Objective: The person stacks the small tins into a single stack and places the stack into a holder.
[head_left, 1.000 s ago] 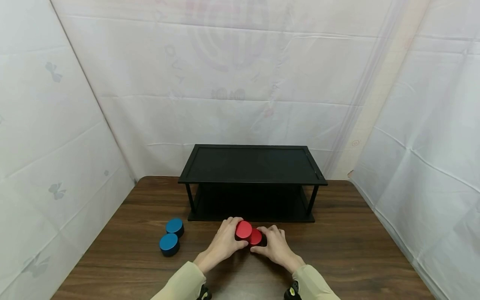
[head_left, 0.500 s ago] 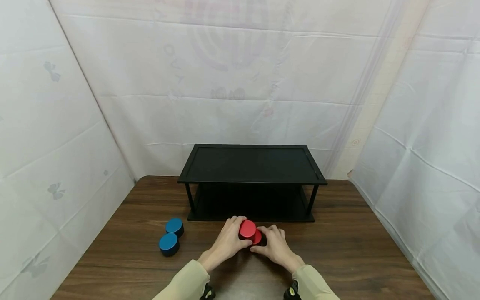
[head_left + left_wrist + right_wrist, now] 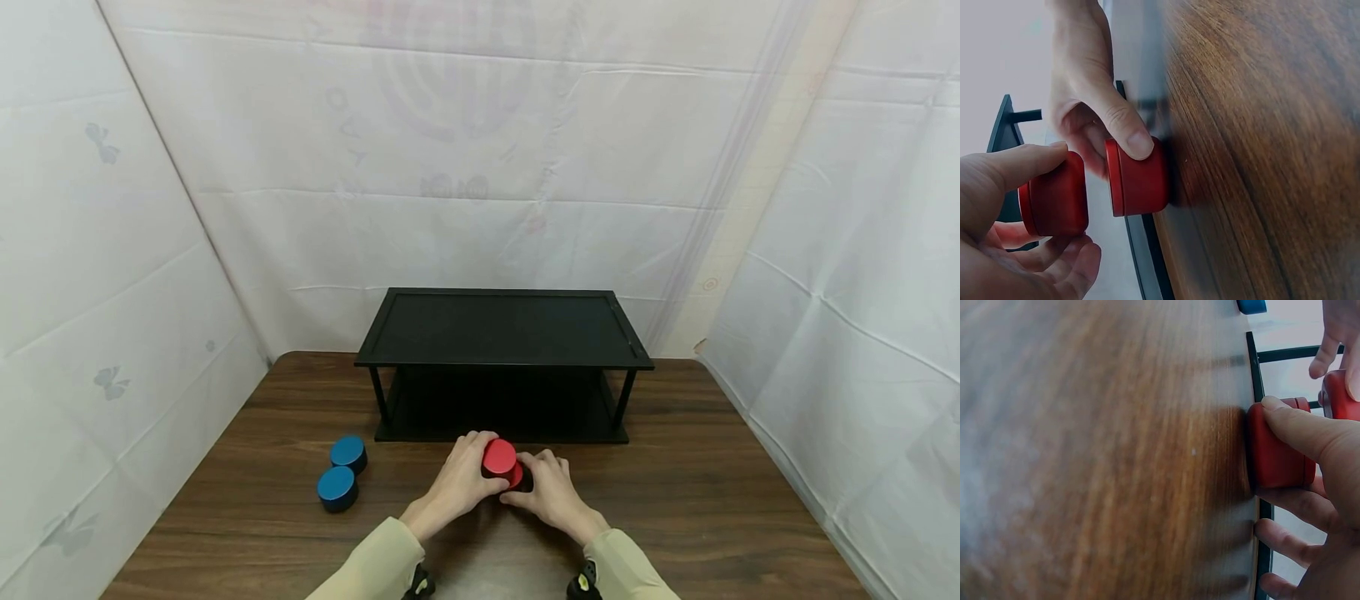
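Observation:
My left hand (image 3: 456, 479) grips a round red tin (image 3: 499, 456) between thumb and fingers, raised off the table. A second red tin (image 3: 1141, 184) stands on the wooden tabletop, its side pinched by the thumb and fingers of my right hand (image 3: 551, 493). In the left wrist view a narrow gap separates the raised tin (image 3: 1057, 200) from the lower one, with the raised tin higher. From the head, the raised tin covers much of the lower tin. Both tins are in front of the black two-tier rack (image 3: 502, 329).
Two blue tins (image 3: 337, 488) stand close together on the table left of my hands. The wooden table (image 3: 697, 500) extends on both sides. White sheeting (image 3: 465, 167) hangs behind the rack and along both sides.
My left hand has shifted right with its red tin, which now overlaps more of the lower tin in the head view. My right hand and its tin have stayed in place.

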Demonstrator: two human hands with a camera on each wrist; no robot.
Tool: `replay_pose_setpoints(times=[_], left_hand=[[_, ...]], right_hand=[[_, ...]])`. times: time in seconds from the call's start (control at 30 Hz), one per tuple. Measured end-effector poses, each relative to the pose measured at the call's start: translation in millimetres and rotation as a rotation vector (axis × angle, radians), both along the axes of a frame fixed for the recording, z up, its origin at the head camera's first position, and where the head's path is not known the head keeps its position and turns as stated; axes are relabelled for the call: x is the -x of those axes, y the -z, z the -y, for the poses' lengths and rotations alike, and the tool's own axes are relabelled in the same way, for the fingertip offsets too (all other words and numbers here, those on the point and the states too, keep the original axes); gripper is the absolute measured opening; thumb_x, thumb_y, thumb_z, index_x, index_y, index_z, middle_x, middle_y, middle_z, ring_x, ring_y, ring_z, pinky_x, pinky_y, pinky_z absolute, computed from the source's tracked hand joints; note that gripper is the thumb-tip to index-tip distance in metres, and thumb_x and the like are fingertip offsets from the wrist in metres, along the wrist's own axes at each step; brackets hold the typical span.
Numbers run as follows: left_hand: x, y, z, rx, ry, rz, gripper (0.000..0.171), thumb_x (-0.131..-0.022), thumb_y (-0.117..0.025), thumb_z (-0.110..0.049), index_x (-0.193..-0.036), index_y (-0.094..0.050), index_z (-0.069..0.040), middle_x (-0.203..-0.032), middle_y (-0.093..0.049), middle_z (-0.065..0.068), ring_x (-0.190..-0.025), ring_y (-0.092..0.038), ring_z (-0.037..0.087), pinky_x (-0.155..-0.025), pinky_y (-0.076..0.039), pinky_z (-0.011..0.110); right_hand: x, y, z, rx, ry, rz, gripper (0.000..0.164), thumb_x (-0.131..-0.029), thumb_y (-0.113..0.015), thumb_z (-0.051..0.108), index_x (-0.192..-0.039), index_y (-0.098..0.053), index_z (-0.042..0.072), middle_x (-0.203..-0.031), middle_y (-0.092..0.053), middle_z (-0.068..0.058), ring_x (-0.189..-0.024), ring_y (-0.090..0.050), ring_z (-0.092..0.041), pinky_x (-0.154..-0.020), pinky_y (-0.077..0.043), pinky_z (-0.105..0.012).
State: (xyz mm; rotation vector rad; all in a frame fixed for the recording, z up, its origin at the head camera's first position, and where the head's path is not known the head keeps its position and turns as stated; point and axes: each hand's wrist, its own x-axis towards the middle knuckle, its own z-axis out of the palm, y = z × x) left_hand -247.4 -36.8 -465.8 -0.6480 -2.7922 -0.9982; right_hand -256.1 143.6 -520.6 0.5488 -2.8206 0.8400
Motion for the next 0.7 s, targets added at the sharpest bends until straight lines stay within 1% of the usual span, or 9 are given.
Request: replay_pose_setpoints(times=[0.27,0.57,0.7], left_hand=[[0.2,0.8,-4.4,0.004,-0.001,0.008,0.056,-0.076,-0.081,-0.018,-0.124,-0.054,-0.003,-0.112,-0.058,0.010,-0.100,-0.052,0.021,-0.081,-0.053,0.036],[1.3,1.0,-7.0,0.005,0.003,0.007,0.057,-0.076,-0.081,-0.019,-0.124,-0.054,-0.003,-0.111,-0.058,0.010,-0.100,-0.052,0.021,-0.080,-0.053,0.035],[1.6,2.0,-7.6,0.000,0.002,0.008,0.057,-0.076,-0.081,-0.019,-0.124,-0.054,-0.002,-0.111,-0.058,0.011,-0.100,-0.053,0.022,-0.080,-0.053,0.036]], right_hand=[[-0.6,-0.7,-0.1,0.004,-0.004,0.014,0.060,-0.073,-0.081,0.042,-0.119,-0.064,0.008,-0.105,-0.066,-0.004,-0.094,-0.050,-0.016,-0.089,-0.035,-0.048],[-0.1,-0.7,-0.5,0.010,-0.002,0.015,0.055,-0.073,-0.081,0.042,-0.115,-0.065,0.012,-0.099,-0.065,0.000,-0.093,-0.049,-0.016,-0.088,-0.034,-0.047],[-0.2,-0.3,-0.7,0.008,-0.002,0.024,0.057,-0.073,-0.081,0.043,-0.118,-0.064,0.011,-0.100,-0.065,-0.001,-0.093,-0.049,-0.016,-0.089,-0.034,-0.048]])
